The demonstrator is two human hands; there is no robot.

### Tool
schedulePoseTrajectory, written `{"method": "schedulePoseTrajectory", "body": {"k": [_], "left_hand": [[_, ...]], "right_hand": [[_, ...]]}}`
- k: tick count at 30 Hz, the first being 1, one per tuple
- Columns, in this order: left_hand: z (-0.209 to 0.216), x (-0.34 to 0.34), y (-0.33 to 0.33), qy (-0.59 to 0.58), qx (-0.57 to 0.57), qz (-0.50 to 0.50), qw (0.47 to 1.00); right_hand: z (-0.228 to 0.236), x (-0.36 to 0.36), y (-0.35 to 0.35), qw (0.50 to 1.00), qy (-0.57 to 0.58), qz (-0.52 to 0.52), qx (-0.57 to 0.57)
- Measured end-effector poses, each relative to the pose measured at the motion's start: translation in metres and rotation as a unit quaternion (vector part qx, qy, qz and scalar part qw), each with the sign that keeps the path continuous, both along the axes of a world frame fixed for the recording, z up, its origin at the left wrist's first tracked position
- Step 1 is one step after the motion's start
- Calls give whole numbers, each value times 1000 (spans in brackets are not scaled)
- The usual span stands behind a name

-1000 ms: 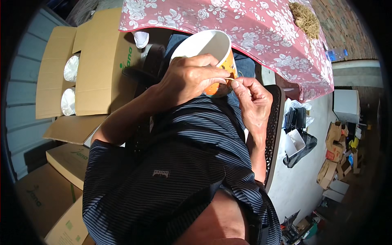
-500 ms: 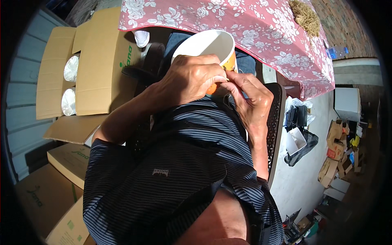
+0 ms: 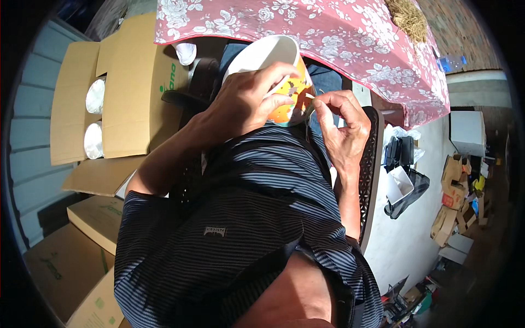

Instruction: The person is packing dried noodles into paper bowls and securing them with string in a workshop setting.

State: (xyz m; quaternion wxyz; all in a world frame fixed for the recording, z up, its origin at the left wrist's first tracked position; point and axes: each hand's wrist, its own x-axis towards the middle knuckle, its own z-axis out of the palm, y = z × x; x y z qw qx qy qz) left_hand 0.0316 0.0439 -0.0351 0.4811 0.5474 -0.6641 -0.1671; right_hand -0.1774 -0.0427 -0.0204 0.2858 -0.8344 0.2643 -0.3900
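A paper bucket (image 3: 295, 101), white inside with an orange and yellow patterned outside, leans tilted in my lap. My left hand (image 3: 249, 101) grips it near the rim, thumb and forefinger lying across the patterned side. The other left fingers are partly hidden. To the right of the bucket, my right hand (image 3: 347, 117) pinches a thin pale strip (image 3: 310, 96) between thumb and forefinger. The strip's tip points toward the bucket wall. Whether it touches or joins the bucket, I cannot tell.
A table with a pink floral cloth (image 3: 350, 38) stands ahead, a tangle of straw-coloured fibre (image 3: 407, 21) on it. Open cardboard boxes (image 3: 128, 87) with white wrapped stacks crowd the left. Right of my chair (image 3: 372, 142) lie a black bag (image 3: 407, 199) and a small white box (image 3: 399, 184).
My right hand has drawn away to the right from my left hand, with the pale strip in its pinch. The left hand has shifted slightly left, exposing more of the bucket's patterned side.
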Motion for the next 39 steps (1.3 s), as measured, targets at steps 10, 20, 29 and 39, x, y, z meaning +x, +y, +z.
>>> {"method": "schedulePoseTrajectory", "body": {"k": [10, 20, 29, 39], "left_hand": [[-10, -1, 0, 30, 18, -29, 999], [-13, -7, -1, 64, 34, -50, 996], [-9, -7, -1, 43, 18, -81, 996], [-9, -9, -2, 43, 11, -90, 995]], "right_hand": [[-2, 3, 4, 999, -20, -13, 37], [2, 8, 4, 999, -13, -36, -30], [5, 6, 4, 998, 10, -33, -45], [7, 4, 4, 999, 21, -29, -39]]}}
